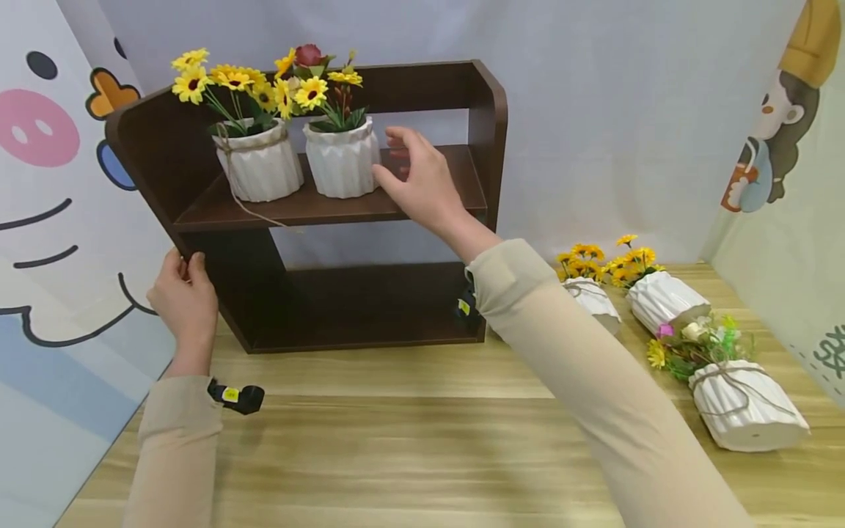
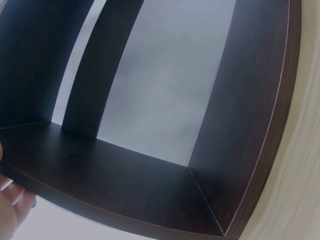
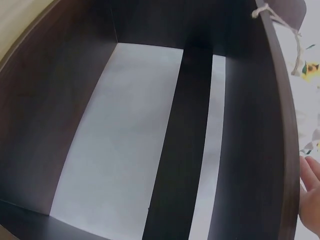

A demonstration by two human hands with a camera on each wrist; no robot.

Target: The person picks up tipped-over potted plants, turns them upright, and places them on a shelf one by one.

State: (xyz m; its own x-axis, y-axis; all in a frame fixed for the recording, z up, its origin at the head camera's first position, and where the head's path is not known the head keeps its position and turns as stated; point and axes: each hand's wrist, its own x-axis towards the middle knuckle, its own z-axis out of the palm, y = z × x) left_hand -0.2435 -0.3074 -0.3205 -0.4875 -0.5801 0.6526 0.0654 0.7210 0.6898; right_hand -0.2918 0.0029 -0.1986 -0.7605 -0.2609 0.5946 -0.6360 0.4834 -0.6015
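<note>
A bent right hand (image 1: pixel 428 177) by a white pot; the left hand (image 1: pixel 188 297) grips the shelf (image 1: pixel 490 117).
The right hand holds nothing, its thumb and fingers well apart; I can't tell if the thumb touches the white pot (image 1: pixel 343 163) just left of it. That pot stands straight up, flowers on top, near the middle of the top board, a bit back from its front edge. The left thumb and fingers pinch the shelf's left side edge; some fingers hide behind it. The shelf is longest from left to right, and stands at the table's (image 1: pixel 396 433) back edge. A second pot (image 1: pixel 260 170) stands to the left, its string (image 3: pixel 261 10) over the board's front edge. Three fallen pots (image 1: pixel 746 407) lie near the table's right edge; the right sleeve (image 1: pixel 581 374) partly hides one. Both wrist views cut off the hands.
</note>
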